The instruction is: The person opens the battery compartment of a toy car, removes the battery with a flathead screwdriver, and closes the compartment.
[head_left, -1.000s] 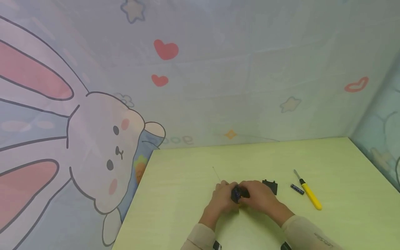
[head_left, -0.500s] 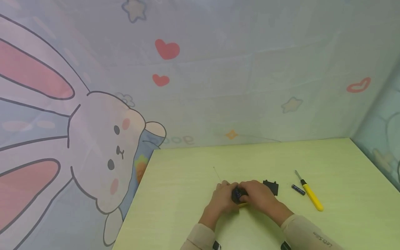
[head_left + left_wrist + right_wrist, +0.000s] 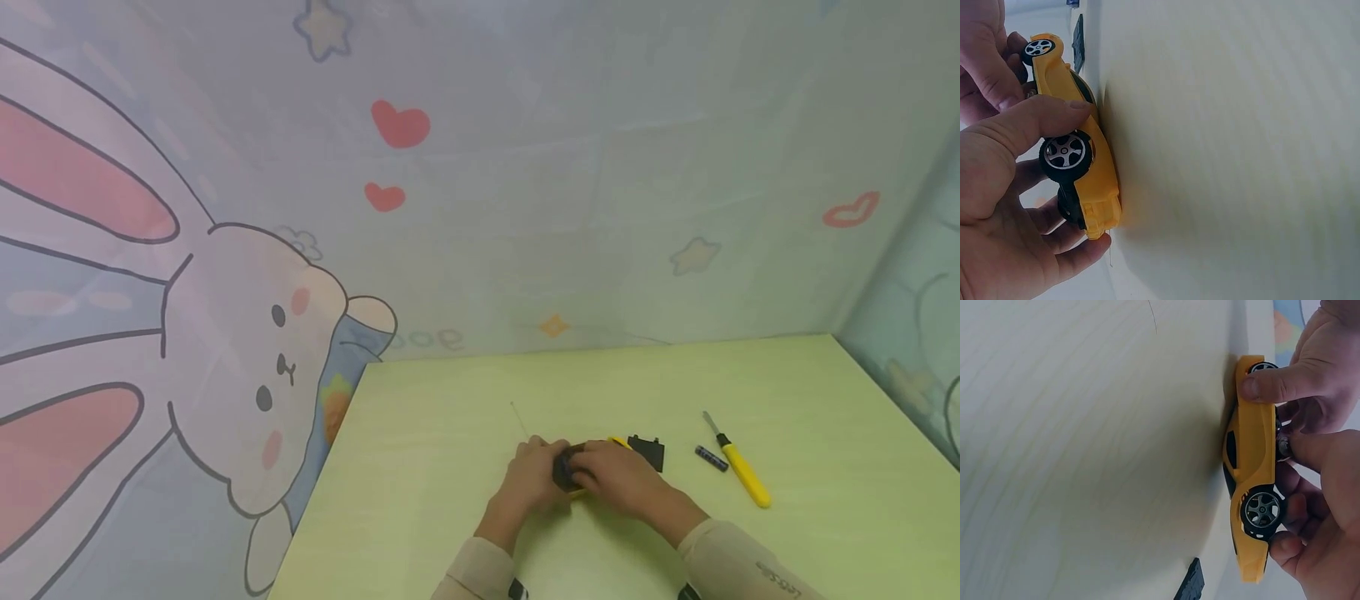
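Observation:
A yellow toy car (image 3: 1102, 178) lies upside down on the table, its dark underside up and its wheels showing. My left hand (image 3: 532, 473) grips one end of it, thumb on the side by a wheel and fingers round the underside. Over the underside, my right hand (image 3: 626, 477) pinches a small battery (image 3: 1284, 447); only its shiny end shows beside the thumb in the right wrist view. Curled right fingers touch the car near the other wheel. The inside of the battery compartment is hidden by the hands.
A black battery cover (image 3: 649, 454) lies just right of the hands. Further right are a loose dark battery (image 3: 711, 458) and a yellow-handled screwdriver (image 3: 746, 477). A thin wire antenna (image 3: 519, 419) sticks out past the left hand. A printed cloth hangs behind the table.
My right hand has lowered and flattened over the car's underside, and the battery is now mostly covered by the fingers. More of the car's yellow body shows. The left hand keeps its place.

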A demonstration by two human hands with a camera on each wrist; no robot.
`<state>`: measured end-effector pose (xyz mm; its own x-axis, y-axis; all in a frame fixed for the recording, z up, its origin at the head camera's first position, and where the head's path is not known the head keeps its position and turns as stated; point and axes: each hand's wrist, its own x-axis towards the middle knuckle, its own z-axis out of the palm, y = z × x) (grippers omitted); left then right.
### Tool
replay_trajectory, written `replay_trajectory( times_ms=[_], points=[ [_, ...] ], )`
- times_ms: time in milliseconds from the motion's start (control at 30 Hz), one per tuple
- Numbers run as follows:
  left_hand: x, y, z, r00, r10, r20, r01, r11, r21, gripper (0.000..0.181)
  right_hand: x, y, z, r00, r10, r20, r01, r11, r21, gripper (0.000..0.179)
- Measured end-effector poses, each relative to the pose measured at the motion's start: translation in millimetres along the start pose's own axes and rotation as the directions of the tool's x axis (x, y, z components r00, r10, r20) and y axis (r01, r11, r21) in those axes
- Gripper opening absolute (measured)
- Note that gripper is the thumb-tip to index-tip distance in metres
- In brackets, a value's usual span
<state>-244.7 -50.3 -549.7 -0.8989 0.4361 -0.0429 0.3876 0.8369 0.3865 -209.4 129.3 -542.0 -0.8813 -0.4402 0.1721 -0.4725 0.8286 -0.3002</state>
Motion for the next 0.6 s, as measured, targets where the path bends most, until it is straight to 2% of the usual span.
replay_trajectory(
  times_ms=[167,367,600],
  points=[
    [0.2,-0.8,2.3,1.0,-0.001,-0.007,0.001,1.0,0.003,0.064,-1.6,1.0,0.4,0.999,-0.032,0.013,0.032,0.999,-0.022,0.008],
    [-0.1,-1.0,3.9,1.0,0.001,-0.015,-0.001,1.0,0.001,0.058,-0.3,2.1,1.9,1.0,-0.013,0.008,0.013,1.0,0.017,0.002],
    [0.0,-0.9,2.5,1.0,0.013,-0.019,-0.013,1.0,-0.001,0.051,4.8,4.5,4.6,1.0,0.005,-0.016,-0.004,0.998,0.058,0.012]
  ],
)
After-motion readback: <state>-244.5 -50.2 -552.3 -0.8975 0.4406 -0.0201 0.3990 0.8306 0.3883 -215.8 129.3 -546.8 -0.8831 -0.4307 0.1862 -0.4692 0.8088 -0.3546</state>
